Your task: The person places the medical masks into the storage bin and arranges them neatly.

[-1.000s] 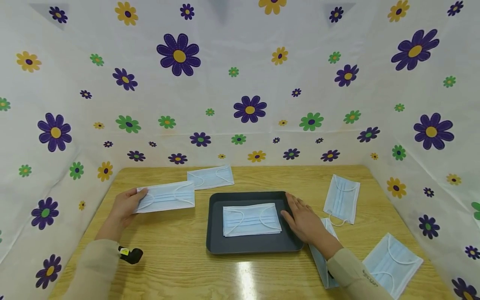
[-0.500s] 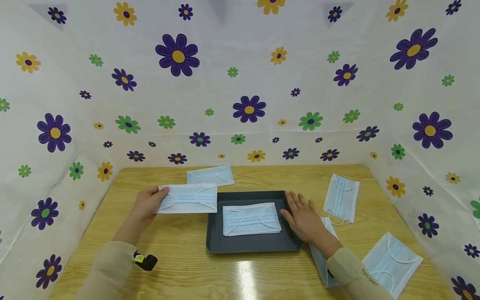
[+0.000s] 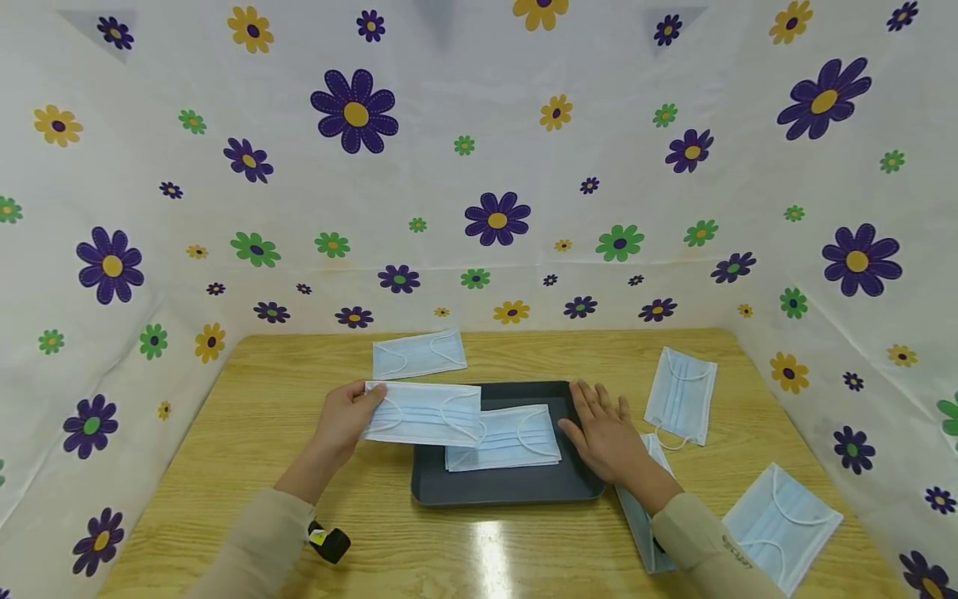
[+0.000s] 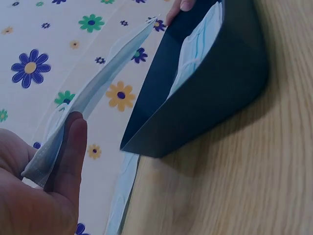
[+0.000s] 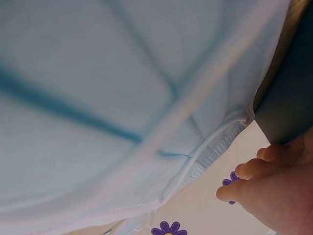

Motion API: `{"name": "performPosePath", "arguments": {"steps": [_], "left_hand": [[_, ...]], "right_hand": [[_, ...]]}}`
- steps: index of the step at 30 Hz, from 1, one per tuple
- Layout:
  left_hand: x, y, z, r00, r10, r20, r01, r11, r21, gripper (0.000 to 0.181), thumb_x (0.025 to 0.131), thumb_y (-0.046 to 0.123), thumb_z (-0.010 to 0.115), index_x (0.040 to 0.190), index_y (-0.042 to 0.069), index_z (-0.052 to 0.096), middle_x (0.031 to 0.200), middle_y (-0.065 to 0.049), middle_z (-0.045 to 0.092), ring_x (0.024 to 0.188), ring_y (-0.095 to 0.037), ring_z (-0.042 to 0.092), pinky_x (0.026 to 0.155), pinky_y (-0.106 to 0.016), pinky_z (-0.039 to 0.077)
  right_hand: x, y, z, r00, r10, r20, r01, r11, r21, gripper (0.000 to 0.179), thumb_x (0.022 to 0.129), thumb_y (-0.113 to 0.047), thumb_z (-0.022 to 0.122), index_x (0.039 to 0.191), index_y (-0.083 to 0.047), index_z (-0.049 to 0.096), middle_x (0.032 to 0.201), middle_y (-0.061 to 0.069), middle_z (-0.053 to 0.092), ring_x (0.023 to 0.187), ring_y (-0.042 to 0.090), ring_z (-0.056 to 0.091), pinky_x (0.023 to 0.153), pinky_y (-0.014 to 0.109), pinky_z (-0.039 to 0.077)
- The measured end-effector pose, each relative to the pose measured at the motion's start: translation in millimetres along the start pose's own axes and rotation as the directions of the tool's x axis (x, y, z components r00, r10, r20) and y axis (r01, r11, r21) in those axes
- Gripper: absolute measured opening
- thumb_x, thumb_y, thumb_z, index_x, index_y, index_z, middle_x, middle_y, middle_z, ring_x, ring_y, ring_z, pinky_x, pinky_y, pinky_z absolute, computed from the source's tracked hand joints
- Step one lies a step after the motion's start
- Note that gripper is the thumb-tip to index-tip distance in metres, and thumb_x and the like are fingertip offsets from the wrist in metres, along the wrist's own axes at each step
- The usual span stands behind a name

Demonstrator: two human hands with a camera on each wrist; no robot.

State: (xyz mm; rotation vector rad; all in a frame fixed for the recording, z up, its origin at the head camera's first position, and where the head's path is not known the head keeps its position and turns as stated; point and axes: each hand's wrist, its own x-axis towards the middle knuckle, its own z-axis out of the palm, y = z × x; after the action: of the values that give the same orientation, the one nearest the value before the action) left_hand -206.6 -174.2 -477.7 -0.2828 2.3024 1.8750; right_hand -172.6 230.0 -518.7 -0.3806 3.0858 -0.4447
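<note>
My left hand (image 3: 344, 423) pinches the left end of a light blue face mask (image 3: 422, 412) between thumb and fingers. The held mask is raised above the left part of a dark grey tray (image 3: 509, 491). In the left wrist view the held mask (image 4: 105, 73) is seen edge-on, clear of the tray (image 4: 210, 98). Inside the tray lies a small stack of face masks (image 3: 516, 445), its upper left corner hidden behind the held one. My right hand (image 3: 609, 441) rests on the tray's right rim with fingers extended.
One mask (image 3: 419, 353) lies behind the tray at the left. To the right are a mask (image 3: 681, 395) at the back, another (image 3: 782, 520) nearer the front, and one (image 3: 644, 524) partly under my right forearm. A flower-patterned cloth (image 3: 427, 166) surrounds the wooden table (image 3: 374, 541).
My left hand has carried the face mask rightward, from beside the tray to over its left part, dipping slightly lately. My right hand has stayed on the tray's rim.
</note>
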Motion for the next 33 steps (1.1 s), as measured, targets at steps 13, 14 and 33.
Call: {"name": "performPosePath", "arguments": {"steps": [13, 14, 33], "left_hand": [[-1.9, -4.5, 41.6, 0.998, 0.053, -0.045, -0.052, 0.998, 0.025, 0.030, 0.107, 0.016, 0.061, 0.119, -0.010, 0.070, 0.093, -0.010, 0.071, 0.074, -0.010, 0.060, 0.062, -0.019, 0.050], [-1.8, -4.4, 44.3, 0.998, 0.048, -0.046, -0.047, 0.998, 0.029, 0.029, 0.107, 0.016, 0.061, 0.118, -0.009, 0.070, 0.092, -0.010, 0.071, 0.073, -0.011, 0.060, 0.062, -0.020, 0.049], [-2.8, -3.6, 85.8, 0.996, 0.060, -0.064, -0.059, 0.998, 0.018, 0.028, 0.103, 0.013, 0.063, 0.114, -0.011, 0.073, 0.090, -0.012, 0.075, 0.071, -0.008, 0.060, 0.064, -0.022, 0.048]], "right_hand": [[1.3, 0.6, 1.3, 1.000, -0.007, -0.003, 0.007, 1.000, 0.002, 0.071, 0.113, -0.042, 0.044, 0.165, 0.002, 0.024, 0.170, 0.026, 0.029, 0.157, 0.052, 0.025, 0.123, 0.076, 0.014], [1.3, 0.2, 1.3, 1.000, -0.008, -0.005, 0.008, 1.000, 0.002, 0.071, 0.113, -0.041, 0.044, 0.165, 0.002, 0.024, 0.170, 0.026, 0.030, 0.157, 0.053, 0.025, 0.123, 0.076, 0.015], [0.4, -0.4, -0.2, 1.000, 0.001, 0.011, -0.001, 1.000, -0.006, 0.072, 0.113, -0.043, 0.044, 0.165, 0.003, 0.024, 0.169, 0.026, 0.031, 0.157, 0.053, 0.026, 0.123, 0.075, 0.016]]}}
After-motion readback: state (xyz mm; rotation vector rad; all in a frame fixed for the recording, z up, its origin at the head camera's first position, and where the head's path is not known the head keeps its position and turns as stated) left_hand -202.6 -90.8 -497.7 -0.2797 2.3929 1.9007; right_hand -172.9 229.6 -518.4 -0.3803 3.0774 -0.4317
